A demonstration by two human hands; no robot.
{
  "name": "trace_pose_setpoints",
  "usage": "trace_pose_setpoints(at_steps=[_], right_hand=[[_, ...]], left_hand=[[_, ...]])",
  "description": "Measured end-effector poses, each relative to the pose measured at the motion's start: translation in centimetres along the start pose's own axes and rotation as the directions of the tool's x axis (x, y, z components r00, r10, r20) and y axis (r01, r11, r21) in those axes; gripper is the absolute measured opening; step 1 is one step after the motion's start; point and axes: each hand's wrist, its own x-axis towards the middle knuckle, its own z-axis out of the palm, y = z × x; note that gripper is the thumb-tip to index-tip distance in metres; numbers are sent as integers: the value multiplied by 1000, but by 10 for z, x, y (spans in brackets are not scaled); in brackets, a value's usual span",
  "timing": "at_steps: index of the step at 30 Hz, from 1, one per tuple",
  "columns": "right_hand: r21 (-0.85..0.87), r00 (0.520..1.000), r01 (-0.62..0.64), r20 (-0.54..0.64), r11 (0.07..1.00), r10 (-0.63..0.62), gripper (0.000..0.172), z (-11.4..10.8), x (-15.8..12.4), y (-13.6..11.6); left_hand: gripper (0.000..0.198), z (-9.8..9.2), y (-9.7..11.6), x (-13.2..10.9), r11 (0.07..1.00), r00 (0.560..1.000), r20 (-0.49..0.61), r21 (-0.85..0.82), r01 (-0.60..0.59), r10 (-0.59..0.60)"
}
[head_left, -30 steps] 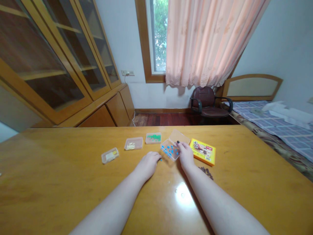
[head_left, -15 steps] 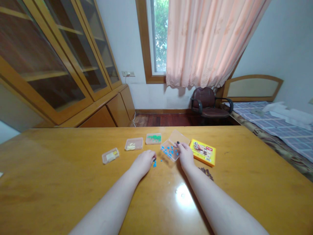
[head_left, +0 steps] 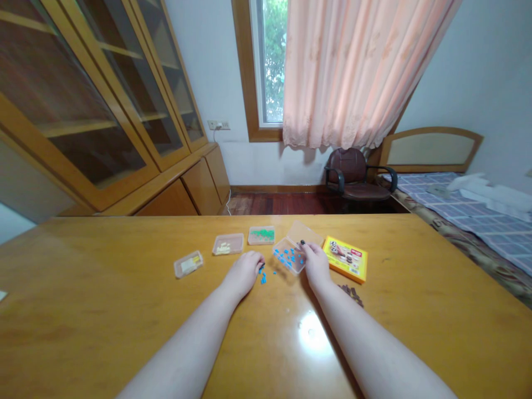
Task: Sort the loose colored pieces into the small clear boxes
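My right hand point(head_left: 316, 263) grips the right side of a clear plastic box point(head_left: 296, 271), its lid open at the back. The box is tilted and raised a little off the table, and small blue pieces point(head_left: 286, 257) lie scattered in it. Left of the box, my left hand point(head_left: 245, 271) has its fingers pinched together, with a small blue piece point(head_left: 261, 270) at the tips. A few loose blue pieces point(head_left: 263, 280) lie on the table just below those fingertips. One more blue piece point(head_left: 274, 272) lies between the hand and the box.
Clear boxes stand along the back: one with green pieces point(head_left: 262, 235), one with cream pieces point(head_left: 224, 248), and a smaller one point(head_left: 178, 270) with pale and yellow contents. A yellow box point(head_left: 347, 257) and a brown pile of pieces point(head_left: 352, 295) lie right of my right hand.
My left hand has risen slightly away from the loose blue pieces, and a blue piece now shows at its fingertips. The right hand and its box have hardly moved.
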Motion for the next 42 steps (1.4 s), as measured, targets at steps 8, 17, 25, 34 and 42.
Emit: trace_pose_setpoints(at_steps=[8,17,25,34,42], right_hand=[[-8,1000,-8,8,1000,8,25,0,-1,-2],[-28,1000,-4,9,1000,4,28,0,-2,-3],[-20,1000,-10,-5,1000,10,27,0,-2,-5],[14,1000,-26,12,1000,26,28,0,-1,-2],[9,1000,-17,1,1000,17,26,1,-3,-6]], left_hand=[[41,3,14,-7,983,999,32,184,-6,0],[13,7,14,-4,986,993,65,132,-105,97],[38,7,24,-16,947,992,-49,296,125,-116],[78,33,28,-19,908,964,112,376,184,-241],[48,18,21,-11,985,971,194,70,-156,140]])
